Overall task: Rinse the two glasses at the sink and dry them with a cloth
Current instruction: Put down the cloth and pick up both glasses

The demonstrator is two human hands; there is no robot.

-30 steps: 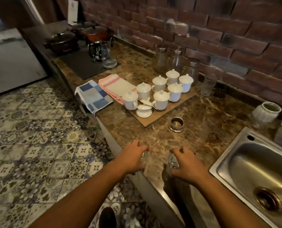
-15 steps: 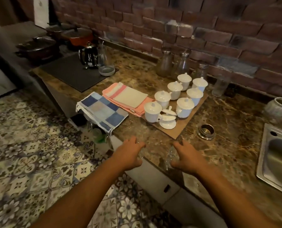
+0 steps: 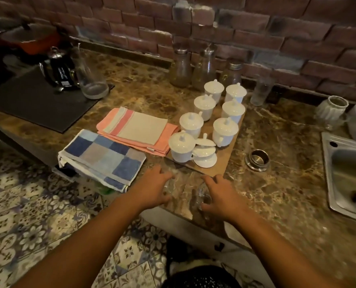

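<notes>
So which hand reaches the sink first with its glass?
Right. The right hand, curled round the right glass, is nearer the sink; the left hand with the left glass is over by the checked towel.

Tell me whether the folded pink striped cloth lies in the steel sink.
No: the folded pink striped cloth lies on the brown marble counter, well to the left of the steel sink.

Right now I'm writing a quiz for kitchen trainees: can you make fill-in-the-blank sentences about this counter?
The blue checked towel lies beside the ___ striped cloth.
The round metal ring lies between the brown board and the stainless steel ___.
The left hand and right hand each curl round a small clear ___.
Missing: pink; sink; glass.
</notes>
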